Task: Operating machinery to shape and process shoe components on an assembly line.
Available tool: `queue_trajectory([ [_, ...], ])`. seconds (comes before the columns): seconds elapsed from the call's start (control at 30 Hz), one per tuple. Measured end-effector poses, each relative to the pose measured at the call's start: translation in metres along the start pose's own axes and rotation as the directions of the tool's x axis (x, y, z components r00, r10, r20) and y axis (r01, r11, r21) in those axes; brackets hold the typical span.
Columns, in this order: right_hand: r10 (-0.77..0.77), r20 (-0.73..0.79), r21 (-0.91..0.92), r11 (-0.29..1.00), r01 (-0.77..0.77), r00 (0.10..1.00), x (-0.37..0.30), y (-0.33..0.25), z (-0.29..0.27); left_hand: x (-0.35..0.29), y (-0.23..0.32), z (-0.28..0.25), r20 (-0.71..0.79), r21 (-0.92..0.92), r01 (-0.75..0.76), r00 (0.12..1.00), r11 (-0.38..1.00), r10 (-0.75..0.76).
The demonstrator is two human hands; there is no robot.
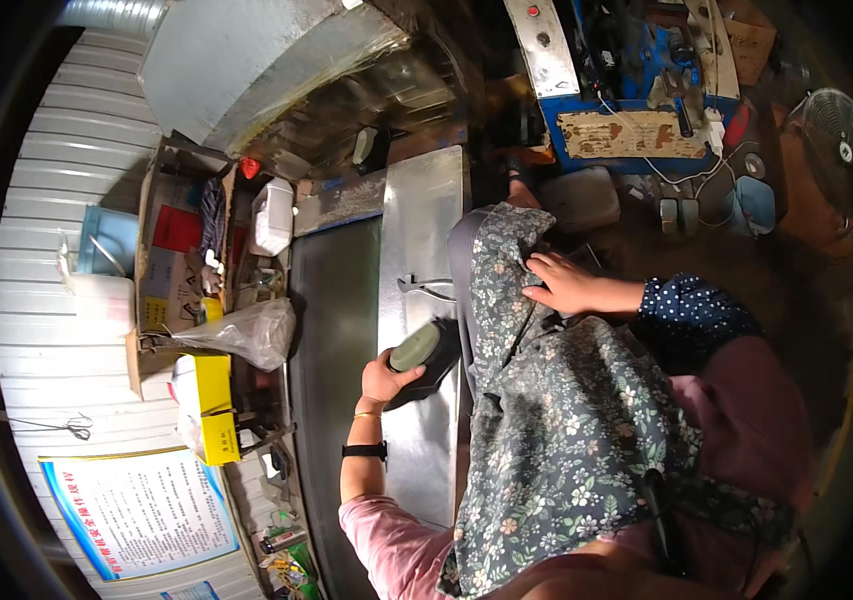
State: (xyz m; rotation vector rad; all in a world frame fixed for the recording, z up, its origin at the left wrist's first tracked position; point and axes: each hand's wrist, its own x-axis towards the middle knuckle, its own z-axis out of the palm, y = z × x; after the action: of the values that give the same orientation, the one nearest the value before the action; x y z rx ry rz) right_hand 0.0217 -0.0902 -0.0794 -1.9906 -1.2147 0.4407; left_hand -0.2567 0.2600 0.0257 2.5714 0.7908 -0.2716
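Observation:
My left hand (386, 381) is closed on what looks like a black shoe (438, 372) with an olive-green sole (414, 346). It is over the silvery metal bench top (416, 430), beside my lap. Pincers (428, 288) lie on the same metal strip, a little farther off, their handles reaching toward my leg. My right hand (566, 284) rests on the floral apron (546, 420) over my thigh, fingers apart and holding nothing that I can see. A similar dark piece with a pale green part (365, 146) sits at the bench's far end.
Along the left wall stand a cardboard box (171, 230), a white plastic container (271, 218), a clear plastic bag (251, 332) and a yellow box (208, 405). A blue machine (626, 130) is at the far right, with a fan (843, 152) and a blue cup (752, 206) nearby.

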Motion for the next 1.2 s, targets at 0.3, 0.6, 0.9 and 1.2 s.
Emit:
queue_trajectory([
  [0.3,-0.186,-0.261,0.419,0.862,0.285,0.947,0.046,-0.08,-0.085,-0.053,0.06,0.02,-0.258,-0.962,-0.213,0.915,0.171,-0.31],
  [0.6,-0.588,-0.416,-0.016,0.767,0.641,0.694,0.042,-0.141,-0.126,0.023,0.2,0.069,-0.172,-0.963,-0.173,0.985,0.206,0.024],
  [0.9,-0.56,-0.551,-0.265,0.821,0.506,0.619,-0.077,-0.092,-0.153,0.051,0.222,0.078,-0.518,-0.075,-0.347,0.815,0.935,0.26],
  [1.2,-0.519,-0.526,-0.196,0.845,0.497,0.674,-0.074,-0.09,-0.157,0.143,0.135,0.043,-0.545,-0.804,-0.472,0.828,0.361,-0.132],
])
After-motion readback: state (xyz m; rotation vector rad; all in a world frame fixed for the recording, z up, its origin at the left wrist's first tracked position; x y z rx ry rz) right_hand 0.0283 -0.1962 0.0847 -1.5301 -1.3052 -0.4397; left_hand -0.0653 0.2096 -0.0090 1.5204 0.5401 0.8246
